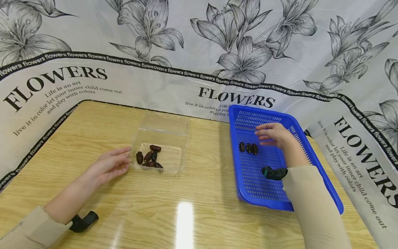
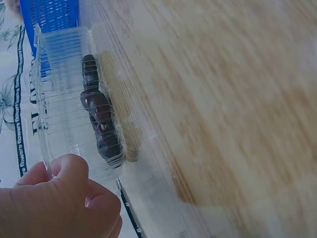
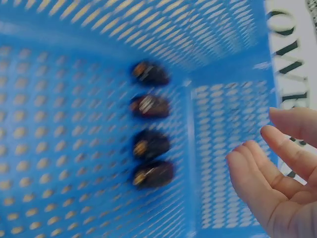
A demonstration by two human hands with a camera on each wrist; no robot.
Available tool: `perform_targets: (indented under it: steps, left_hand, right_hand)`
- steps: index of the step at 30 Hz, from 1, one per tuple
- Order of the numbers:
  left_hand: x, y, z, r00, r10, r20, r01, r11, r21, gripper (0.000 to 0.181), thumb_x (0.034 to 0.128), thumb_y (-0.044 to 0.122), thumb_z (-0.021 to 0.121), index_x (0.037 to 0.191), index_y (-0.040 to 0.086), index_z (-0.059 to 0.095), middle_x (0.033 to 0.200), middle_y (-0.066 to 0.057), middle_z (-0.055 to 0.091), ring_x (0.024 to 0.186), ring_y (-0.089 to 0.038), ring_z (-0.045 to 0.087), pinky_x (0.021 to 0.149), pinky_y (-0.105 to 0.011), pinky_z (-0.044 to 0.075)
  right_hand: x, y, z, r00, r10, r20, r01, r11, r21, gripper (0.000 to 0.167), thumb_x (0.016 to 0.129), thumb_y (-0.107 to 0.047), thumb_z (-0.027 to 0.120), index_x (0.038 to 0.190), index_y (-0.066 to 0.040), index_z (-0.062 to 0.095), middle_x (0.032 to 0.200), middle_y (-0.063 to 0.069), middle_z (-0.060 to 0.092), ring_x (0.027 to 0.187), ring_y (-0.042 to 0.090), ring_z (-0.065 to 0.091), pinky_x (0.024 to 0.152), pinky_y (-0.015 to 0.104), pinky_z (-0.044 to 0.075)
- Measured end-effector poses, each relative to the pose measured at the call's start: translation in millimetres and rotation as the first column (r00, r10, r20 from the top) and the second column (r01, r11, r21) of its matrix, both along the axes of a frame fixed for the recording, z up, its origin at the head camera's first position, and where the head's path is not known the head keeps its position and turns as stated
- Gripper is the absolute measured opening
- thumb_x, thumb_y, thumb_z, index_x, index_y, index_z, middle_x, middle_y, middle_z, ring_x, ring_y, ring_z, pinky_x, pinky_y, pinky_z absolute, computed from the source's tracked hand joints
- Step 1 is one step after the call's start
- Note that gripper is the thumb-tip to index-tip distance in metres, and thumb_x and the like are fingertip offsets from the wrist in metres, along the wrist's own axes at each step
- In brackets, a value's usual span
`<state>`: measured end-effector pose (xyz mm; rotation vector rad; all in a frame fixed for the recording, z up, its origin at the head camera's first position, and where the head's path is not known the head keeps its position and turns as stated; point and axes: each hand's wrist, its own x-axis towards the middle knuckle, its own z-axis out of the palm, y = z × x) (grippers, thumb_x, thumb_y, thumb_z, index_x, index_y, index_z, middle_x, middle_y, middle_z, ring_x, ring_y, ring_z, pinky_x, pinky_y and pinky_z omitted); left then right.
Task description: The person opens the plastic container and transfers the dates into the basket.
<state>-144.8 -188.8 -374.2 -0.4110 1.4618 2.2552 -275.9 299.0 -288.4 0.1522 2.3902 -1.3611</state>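
Several dark brown dates [image 1: 148, 156] lie loosely in a clear plastic box [image 1: 177, 166] whose lid stands open at the back. My left hand [image 1: 112, 165] pinches the box's left rim between thumb and fingers; the left wrist view shows the same hand [image 2: 67, 198] at the rim, beside the dates [image 2: 101, 116]. Over the blue plastic basket [image 1: 253, 199] hovers my right hand [image 1: 273, 134], fingers apart and holding nothing. Below it, several dates [image 3: 150, 106] lie side by side in a row on the basket's floor; the head view shows only part of that row.
A wooden table [image 1: 205, 193] bears both containers. Behind it hangs a white flower-printed cloth [image 1: 174, 38], which also runs along the right side. Black wrist devices [image 1: 84, 221] sit on both sleeves.
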Motion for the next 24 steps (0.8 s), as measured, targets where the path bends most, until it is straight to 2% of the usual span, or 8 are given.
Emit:
perform_targets:
  steps: [6,9,14,18,21,24]
  left_hand:
    - [-0.7,-0.3,-0.7,1.0,0.006,0.001,-0.006,1.0,0.011,0.068,0.0901,-0.003,0.052,0.147,0.001,0.014,0.108,-0.005,0.035,0.081,-0.009,0.05,0.075,-0.018,0.048]
    - [-0.5,-1.4,-1.1,1.0,0.012,0.008,-0.012,1.0,0.023,0.067,0.0903,-0.003,0.051,0.147,0.002,0.016,0.108,-0.005,0.036,0.081,-0.01,0.05,0.075,-0.018,0.048]
    - [-0.2,-1.7,-2.3,1.0,0.02,0.013,-0.021,0.999,0.039,0.062,0.0875,-0.005,0.055,0.143,0.005,0.03,0.106,-0.005,0.036,0.081,-0.01,0.05,0.074,-0.018,0.049]
    - [-0.4,-0.9,-2.9,1.0,0.014,0.006,-0.015,0.999,0.043,0.065,0.0865,-0.006,0.056,0.144,0.005,0.027,0.107,-0.005,0.037,0.08,-0.01,0.051,0.074,-0.019,0.049]
    - [-0.1,-1.3,-3.1,1.0,0.014,0.009,-0.014,0.999,0.051,0.067,0.0858,-0.006,0.058,0.144,0.005,0.027,0.108,-0.005,0.037,0.081,-0.01,0.051,0.075,-0.019,0.049]
    - [-0.2,-2.0,-3.5,1.0,0.016,0.01,-0.016,0.998,0.059,0.054,0.0843,-0.005,0.06,0.134,0.01,0.045,0.109,-0.005,0.037,0.081,-0.01,0.051,0.075,-0.019,0.049]
  right_hand:
    - [-1.4,-28,27.0,1.0,0.009,-0.025,-0.012,0.992,-0.122,0.057,0.092,-0.007,0.056,0.139,0.01,0.03,0.101,-0.001,0.055,0.079,0.006,0.061,0.082,0.031,0.053]
    - [-1.3,-47,34.5,0.999,0.034,-0.03,-0.038,0.986,-0.164,0.055,0.091,-0.005,0.056,0.138,0.01,0.031,0.1,-0.001,0.055,0.081,0.009,0.061,0.08,0.029,0.053]
    - [0.6,-76,41.6,0.993,0.106,-0.047,-0.113,0.976,-0.184,0.051,0.091,-0.004,0.055,0.136,0.01,0.035,0.108,0.008,0.054,0.089,0.016,0.059,0.08,0.029,0.053]
    - [2.3,-96,44.8,0.985,0.154,-0.074,-0.166,0.963,-0.214,0.046,0.091,-0.001,0.055,0.133,0.009,0.039,0.12,0.012,0.048,0.089,0.014,0.06,0.087,0.034,0.05]
    - [5.2,-112,46.0,0.978,0.189,-0.088,-0.205,0.944,-0.257,0.044,0.091,0.001,0.054,0.131,0.01,0.04,0.118,0.009,0.05,0.086,0.013,0.061,0.089,0.036,0.05]
    - [8.6,-126,46.0,0.969,0.23,-0.093,-0.247,0.928,-0.278,0.044,0.091,0.003,0.053,0.132,0.012,0.04,0.109,0.008,0.055,0.086,0.015,0.061,0.086,0.035,0.051]
